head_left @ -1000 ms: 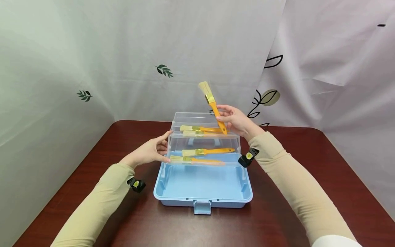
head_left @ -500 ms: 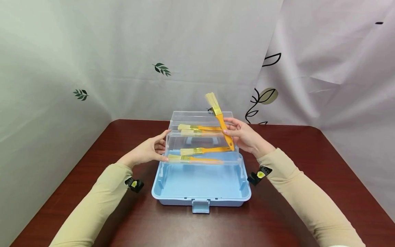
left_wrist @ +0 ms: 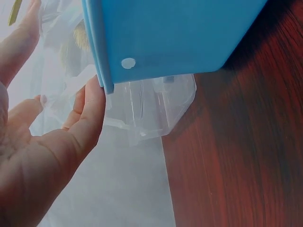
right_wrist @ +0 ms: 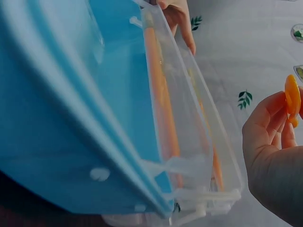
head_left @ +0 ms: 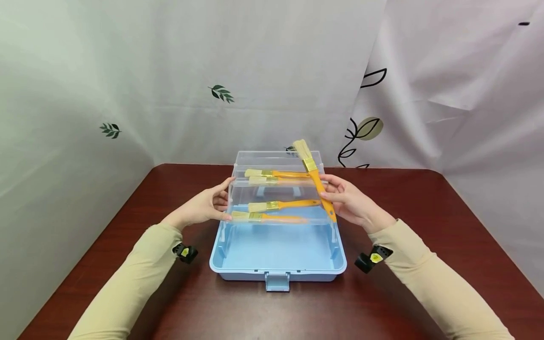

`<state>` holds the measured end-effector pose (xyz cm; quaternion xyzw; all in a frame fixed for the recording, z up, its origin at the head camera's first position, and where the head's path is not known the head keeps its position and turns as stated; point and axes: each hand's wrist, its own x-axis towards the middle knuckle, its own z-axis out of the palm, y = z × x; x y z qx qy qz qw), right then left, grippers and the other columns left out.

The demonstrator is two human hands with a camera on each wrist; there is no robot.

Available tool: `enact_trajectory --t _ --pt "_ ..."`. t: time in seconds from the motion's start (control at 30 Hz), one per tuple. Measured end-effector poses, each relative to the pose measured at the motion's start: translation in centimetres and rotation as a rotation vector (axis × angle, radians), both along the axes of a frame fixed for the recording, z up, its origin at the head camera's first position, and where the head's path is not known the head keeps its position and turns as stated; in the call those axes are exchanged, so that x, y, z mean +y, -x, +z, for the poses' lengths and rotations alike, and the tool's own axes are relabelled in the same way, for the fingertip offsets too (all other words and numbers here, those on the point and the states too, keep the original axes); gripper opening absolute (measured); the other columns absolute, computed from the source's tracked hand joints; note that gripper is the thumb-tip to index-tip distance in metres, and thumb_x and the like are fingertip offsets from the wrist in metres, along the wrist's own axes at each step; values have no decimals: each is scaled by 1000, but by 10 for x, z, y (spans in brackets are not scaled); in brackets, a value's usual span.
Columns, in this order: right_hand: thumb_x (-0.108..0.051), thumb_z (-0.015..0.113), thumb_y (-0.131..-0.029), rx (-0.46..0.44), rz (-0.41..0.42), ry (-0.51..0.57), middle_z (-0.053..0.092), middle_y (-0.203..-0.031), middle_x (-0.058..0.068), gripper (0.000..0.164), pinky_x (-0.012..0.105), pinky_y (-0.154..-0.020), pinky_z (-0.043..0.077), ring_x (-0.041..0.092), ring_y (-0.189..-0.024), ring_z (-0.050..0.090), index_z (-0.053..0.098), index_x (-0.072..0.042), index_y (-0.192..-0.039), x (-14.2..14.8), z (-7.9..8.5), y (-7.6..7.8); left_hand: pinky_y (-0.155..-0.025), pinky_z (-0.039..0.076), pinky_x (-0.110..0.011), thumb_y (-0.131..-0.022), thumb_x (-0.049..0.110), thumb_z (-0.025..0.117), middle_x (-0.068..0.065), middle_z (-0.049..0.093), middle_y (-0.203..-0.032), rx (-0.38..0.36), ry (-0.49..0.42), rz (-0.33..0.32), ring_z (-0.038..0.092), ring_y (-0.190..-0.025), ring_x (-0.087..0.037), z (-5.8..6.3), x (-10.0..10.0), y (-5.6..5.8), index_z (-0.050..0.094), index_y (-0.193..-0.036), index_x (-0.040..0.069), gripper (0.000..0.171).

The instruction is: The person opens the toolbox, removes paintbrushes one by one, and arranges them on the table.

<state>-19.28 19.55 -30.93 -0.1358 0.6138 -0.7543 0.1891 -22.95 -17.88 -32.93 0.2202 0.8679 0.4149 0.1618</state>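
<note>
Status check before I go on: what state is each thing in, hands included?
Blue box, open
Latch, undone, hanging at the front
Clear trays, raised, stepped
Tray brushes, lying in the clear trays, bristles left
Held brush, tilted, bristles up
Right hand, pinching its handle
Left hand, holding the clear trays' left end

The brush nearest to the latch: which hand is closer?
Left. The left hand is beside the bristles of this brush; the right hand, holding another brush, is farther, past this one's handle.

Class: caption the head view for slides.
Right hand holds a paintbrush; left hand touches clear trays of a blue box.
</note>
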Motion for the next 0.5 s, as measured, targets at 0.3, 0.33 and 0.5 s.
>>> enact_trajectory --t 0.3,0.33,0.5 --pt "-2 54 -94 -40 -38 46 61 -105 -3 27 20 -76 51 10 -88 59 49 -16 -116 23 -10 -11 -96 47 -45 -75 18 80 -21 45 -121 15 8 0 54 -109 -32 0 -2 -2 7 -154 19 107" --pt "-2 54 -94 -43 -42 52 61 -104 -3 27 20 -75 51 10 -85 58 50 -17 -116 26 -11 -12 -96 47 -45 -75 18 80 -21 45 -121 16 8 -2 54 -109 -32 0 -2 -2 7 -154 19 107" --pt "-1 55 -93 -30 -48 97 61 -96 -3 26 21 -72 50 9 -79 58 54 -18 -113 39 -15 -12 -97 46 -46 -76 19 80 -21 44 -123 15 17 -7 53 -111 -32 0 0 -1 7 -154 21 107"
